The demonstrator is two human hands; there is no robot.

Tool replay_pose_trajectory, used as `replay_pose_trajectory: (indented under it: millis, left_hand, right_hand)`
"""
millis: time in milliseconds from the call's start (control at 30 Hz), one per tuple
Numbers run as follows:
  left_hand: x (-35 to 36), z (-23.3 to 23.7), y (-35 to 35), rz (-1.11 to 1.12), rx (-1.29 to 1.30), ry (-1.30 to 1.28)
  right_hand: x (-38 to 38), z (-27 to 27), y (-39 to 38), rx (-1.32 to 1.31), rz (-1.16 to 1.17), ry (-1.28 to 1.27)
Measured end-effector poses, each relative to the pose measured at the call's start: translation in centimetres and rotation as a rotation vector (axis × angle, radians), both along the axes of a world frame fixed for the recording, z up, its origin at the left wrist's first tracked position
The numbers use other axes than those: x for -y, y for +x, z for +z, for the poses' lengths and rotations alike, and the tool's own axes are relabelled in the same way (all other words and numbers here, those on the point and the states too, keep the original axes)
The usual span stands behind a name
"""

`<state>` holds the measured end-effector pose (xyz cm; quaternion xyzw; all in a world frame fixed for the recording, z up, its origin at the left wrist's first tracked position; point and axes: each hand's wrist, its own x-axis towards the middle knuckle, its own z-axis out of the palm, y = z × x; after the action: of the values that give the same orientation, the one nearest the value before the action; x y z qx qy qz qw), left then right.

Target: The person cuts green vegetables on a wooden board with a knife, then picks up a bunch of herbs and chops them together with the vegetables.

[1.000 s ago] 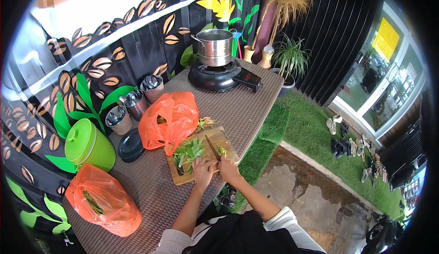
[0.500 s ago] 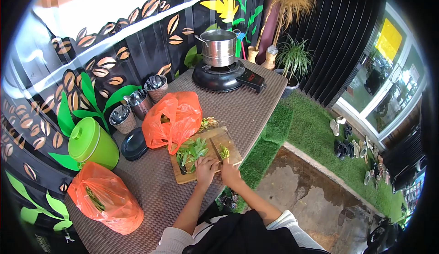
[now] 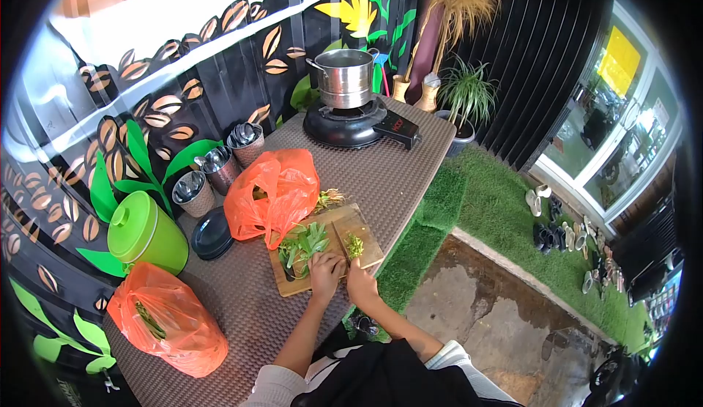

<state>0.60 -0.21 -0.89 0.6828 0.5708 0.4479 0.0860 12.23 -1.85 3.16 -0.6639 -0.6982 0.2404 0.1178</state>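
On a wooden cutting board (image 3: 295, 287) lie leafy greens (image 3: 307, 239) and a small heap of chopped stems (image 3: 354, 245). My left hand (image 3: 326, 271) is closed on the near end of the greens. Just right of it, my right hand (image 3: 361, 285) is wrapped round the handle of a knife (image 3: 342, 242), whose blade points away from me between the greens and the chopped heap. Cut root ends (image 3: 330, 199) lie beyond the board's far edge.
An orange bag (image 3: 282, 191) touches the board's far left side; another orange bag (image 3: 168, 326) stands nearer left. Around them are a green container (image 3: 146, 235), dark plates (image 3: 212, 234) and cutlery cups (image 3: 194, 194). A steel pot (image 3: 345, 79) sits on a black stove (image 3: 343, 128) farther back.
The whole view has shifted slightly. Both hands remain at the board's near edge, and the knife blade is a little more upright and closer to the greens.
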Motion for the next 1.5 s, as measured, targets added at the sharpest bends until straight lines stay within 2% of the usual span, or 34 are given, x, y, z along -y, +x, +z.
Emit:
replay_pose_trajectory:
  millis: [267, 367, 433, 567, 767, 867, 933, 1167, 1267, 1500]
  left_hand:
    - [0.1, 0.2, 0.0, 0.011, 0.044, 0.016]
    - [-0.2, -0.3, -0.2, -0.003, 0.092, -0.018]
    - [-0.2, -0.4, -0.3, -0.014, 0.073, 0.0]
    - [0.0, 0.0, -0.3, -0.023, 0.016, 0.012]
    - [-0.1, -0.4, -0.3, -0.036, 0.086, 0.009]
    - [-0.1, -0.5, -0.3, -0.031, 0.059, 0.033]
    - [-0.1, -0.3, -0.3, -0.028, 0.063, 0.026]
    - [0.1, -0.1, -0.1, -0.031, 0.036, 0.041]
    - [1.0, 1.4, 0.1, 0.039, -0.072, 0.041]
    - [-0.7, -0.8, 0.3, -0.035, 0.034, -0.022]
  right_hand:
    - [-0.9, 0.3, 0.7, 0.002, 0.045, -0.014]
    - [0.1, -0.1, 0.0, 0.099, 0.045, 0.007]
    - [0.2, -0.4, -0.7, 0.073, -0.04, 0.064]
    - [-0.7, -0.6, -0.3, 0.07, 0.018, 0.218]
    - [-2.0, -0.7, 1.5, 0.095, 0.199, 0.141]
    - [-0.7, -0.2, 0.6, 0.159, 0.172, 0.083]
    - [0.0, -0.7, -0.5, 0.085, 0.009, 0.066]
    - [-1.3, -1.5, 0.4, 0.058, 0.06, 0.17]
    - [-1.2, -1.7, 1.2, 0.06, 0.051, 0.094]
    - [-2.1, -0.4, 2.5, 0.051, 0.082, 0.002]
